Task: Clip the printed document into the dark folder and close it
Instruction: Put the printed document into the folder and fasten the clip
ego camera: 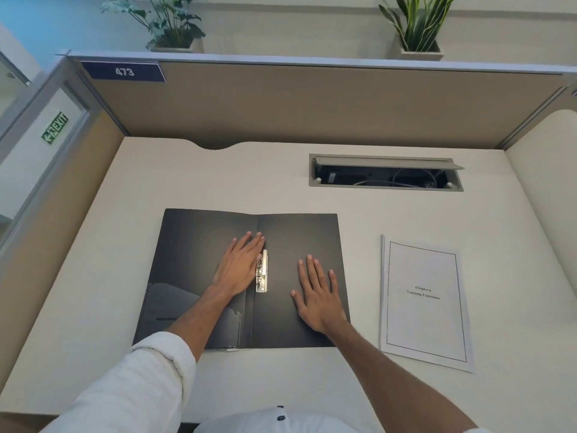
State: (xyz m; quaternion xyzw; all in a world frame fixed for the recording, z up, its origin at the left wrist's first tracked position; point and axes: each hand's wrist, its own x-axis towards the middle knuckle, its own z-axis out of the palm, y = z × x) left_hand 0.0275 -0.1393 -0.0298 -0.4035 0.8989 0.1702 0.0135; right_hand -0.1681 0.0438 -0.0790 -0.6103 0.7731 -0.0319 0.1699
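The dark folder [299, 235] lies open and flat on the white desk [218, 179]. A metal clip [261, 271] runs along its spine, on the right half. My left hand [238, 267] rests flat on the left half, its fingers beside the clip. On the right half my right hand [318, 292] lies flat with the fingers spread. Neither hand holds anything. The printed document [423, 301], a white stack with a bordered title page, sits on the desk to the right of the folder, apart from it.
A cable hatch [385, 173] stands open in the desk behind the folder and document. Cubicle panels [312, 104] wall the desk at the back and both sides. Two potted plants [175, 23] stand on the ledge above.
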